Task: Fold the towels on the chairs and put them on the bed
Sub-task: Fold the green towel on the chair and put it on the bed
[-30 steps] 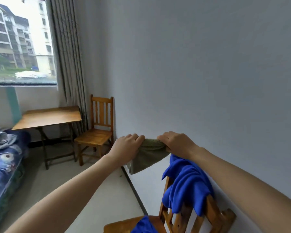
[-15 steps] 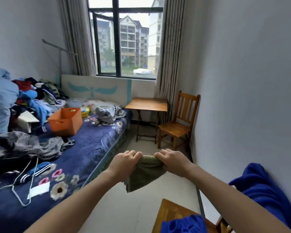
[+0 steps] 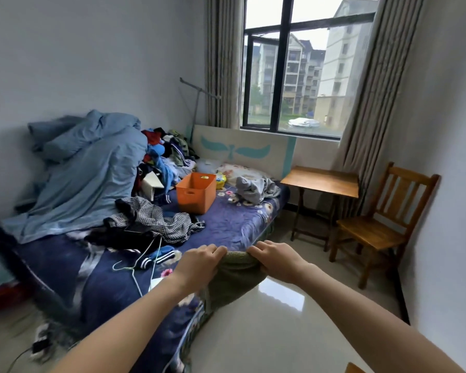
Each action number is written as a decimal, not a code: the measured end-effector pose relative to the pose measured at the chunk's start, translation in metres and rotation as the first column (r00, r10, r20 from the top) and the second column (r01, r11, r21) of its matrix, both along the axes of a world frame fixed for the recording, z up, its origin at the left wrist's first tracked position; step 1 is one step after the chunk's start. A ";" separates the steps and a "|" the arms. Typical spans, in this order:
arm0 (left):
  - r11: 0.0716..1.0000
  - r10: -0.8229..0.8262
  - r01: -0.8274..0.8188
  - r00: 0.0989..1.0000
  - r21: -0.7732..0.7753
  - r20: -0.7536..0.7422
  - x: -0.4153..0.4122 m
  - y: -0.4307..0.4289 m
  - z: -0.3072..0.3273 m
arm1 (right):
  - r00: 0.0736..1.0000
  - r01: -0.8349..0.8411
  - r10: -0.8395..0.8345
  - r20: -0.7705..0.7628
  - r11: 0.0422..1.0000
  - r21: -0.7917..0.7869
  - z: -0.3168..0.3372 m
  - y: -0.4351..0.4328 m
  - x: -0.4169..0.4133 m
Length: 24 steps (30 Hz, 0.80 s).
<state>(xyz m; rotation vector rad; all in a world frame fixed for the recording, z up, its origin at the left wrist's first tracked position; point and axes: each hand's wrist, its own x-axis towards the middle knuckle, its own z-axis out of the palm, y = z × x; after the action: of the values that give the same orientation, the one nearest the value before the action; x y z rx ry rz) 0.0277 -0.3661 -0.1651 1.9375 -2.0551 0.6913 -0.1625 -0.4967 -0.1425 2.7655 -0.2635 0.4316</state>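
Fingers of both hands curl tight on the folded olive-green terry towel (image 3: 233, 281) — left hand (image 3: 199, 262), right hand (image 3: 276, 258); towel hangs beside the blue floral bed (image 3: 226, 222).

Both arms reach in from the bottom of the frame, left hand (image 3: 199, 261) and right hand (image 3: 277, 258) close together near the middle, knuckles up, each gripping the top edge of the green towel (image 3: 234, 281).

A home bedroom is shown by the bed (image 3: 234, 224) heaped with clothes and a blue duvet (image 3: 92, 168), a curtained window (image 3: 293, 76), a wooden chair (image 3: 382, 224) and a small tabletop (image 3: 320, 181).
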 end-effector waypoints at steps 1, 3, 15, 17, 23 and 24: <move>1.000 0.013 -0.013 1.000 0.020 0.012 0.010 0.001 0.001 | 1.000 -0.010 0.009 0.013 1.000 0.023 0.000 -0.001 0.012; 0.997 0.034 -0.035 0.999 0.062 0.021 0.040 0.001 0.004 | 0.999 -0.006 0.005 0.039 0.999 0.042 0.001 -0.003 0.046; 0.937 0.125 -0.065 0.980 0.343 -0.154 0.090 -0.076 -0.011 | 0.966 0.241 -0.210 -0.153 0.944 0.226 -0.019 -0.060 0.102; 0.934 0.107 -0.044 0.982 0.354 -0.159 0.081 -0.105 -0.014 | 0.950 0.293 -0.257 -0.177 0.930 0.222 -0.021 -0.084 0.093; 0.938 0.064 -0.011 0.988 0.346 -0.143 0.065 -0.217 -0.009 | 0.930 0.354 -0.325 -0.174 0.919 0.174 -0.020 -0.186 0.071; 0.940 0.059 -0.010 0.989 0.340 -0.135 0.063 -0.237 -0.006 | 0.927 0.365 -0.339 -0.162 0.914 0.177 -0.018 -0.205 0.068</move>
<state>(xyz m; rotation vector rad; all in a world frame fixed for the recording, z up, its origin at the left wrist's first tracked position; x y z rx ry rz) 0.0910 -0.6033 -0.1706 2.1339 -2.1661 0.2004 -0.0941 -0.7021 -0.1605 2.8388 -0.8014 0.1376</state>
